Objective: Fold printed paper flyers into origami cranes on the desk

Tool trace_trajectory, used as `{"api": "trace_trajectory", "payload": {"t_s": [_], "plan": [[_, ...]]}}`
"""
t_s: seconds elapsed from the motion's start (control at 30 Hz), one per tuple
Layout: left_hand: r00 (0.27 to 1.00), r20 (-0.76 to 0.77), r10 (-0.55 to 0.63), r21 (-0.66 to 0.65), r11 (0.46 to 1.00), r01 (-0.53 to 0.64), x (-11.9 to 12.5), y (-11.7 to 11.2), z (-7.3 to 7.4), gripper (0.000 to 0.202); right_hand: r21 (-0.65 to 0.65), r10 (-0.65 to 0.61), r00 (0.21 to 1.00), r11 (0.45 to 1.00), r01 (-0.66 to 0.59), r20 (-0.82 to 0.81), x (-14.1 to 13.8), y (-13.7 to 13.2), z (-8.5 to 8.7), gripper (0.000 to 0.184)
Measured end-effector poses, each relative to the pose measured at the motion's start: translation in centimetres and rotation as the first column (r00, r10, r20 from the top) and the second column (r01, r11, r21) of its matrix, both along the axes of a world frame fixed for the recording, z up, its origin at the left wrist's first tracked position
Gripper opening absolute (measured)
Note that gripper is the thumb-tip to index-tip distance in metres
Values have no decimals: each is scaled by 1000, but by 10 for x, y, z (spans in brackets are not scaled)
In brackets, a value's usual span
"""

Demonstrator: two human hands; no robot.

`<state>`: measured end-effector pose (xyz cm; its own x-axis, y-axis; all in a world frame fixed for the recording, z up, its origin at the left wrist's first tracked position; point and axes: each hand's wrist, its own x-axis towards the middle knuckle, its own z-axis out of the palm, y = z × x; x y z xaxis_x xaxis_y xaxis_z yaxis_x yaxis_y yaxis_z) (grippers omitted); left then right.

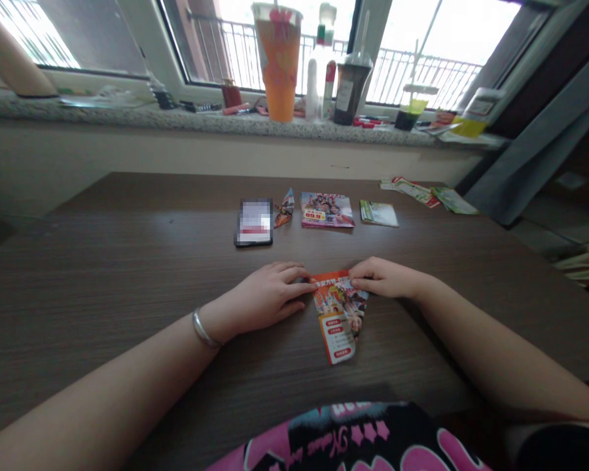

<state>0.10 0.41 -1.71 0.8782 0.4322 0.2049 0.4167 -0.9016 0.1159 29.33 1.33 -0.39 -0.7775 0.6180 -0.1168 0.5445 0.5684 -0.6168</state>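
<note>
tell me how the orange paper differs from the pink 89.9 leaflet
The orange paper narrows toward the person; the pink leaflet is roughly rectangular. The left grip and right grip touch the orange paper; neither touches the pink leaflet. The orange paper has a white lower panel; the pink leaflet has a yellow label. Both are colourfully printed.
</note>
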Motion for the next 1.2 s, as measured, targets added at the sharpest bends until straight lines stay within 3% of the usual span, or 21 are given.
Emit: {"api": "trace_trajectory", "payload": {"t_s": [0.2, 0.37, 0.67, 1.03, 1.2], "plan": [[999, -18, -37, 1, 999, 37, 1, 1, 2, 39, 53, -177, 981, 983, 174, 82, -9, -4, 1, 29], [999, -6, -43, 4, 999, 43, 2, 2, 5, 39, 109, -328, 944, 939, 326, 10, -21, -6, -4, 21], [998, 40, -46, -32, 998, 48, 1, 4, 9, 37, 277, -387, 913, 870, 409, -131, -34, -5, -14, 8], [998, 42, 48, -104, 994, -44, 1, 2, 13, 32, 335, -357, 927, 864, 375, -117, -39, -5, -14, 7], [997, 49, 57, -69, 996, -54, 4, 2, 10, 41, 341, -354, 931, 867, 364, -92, -40, -4, -15, 9]]}}
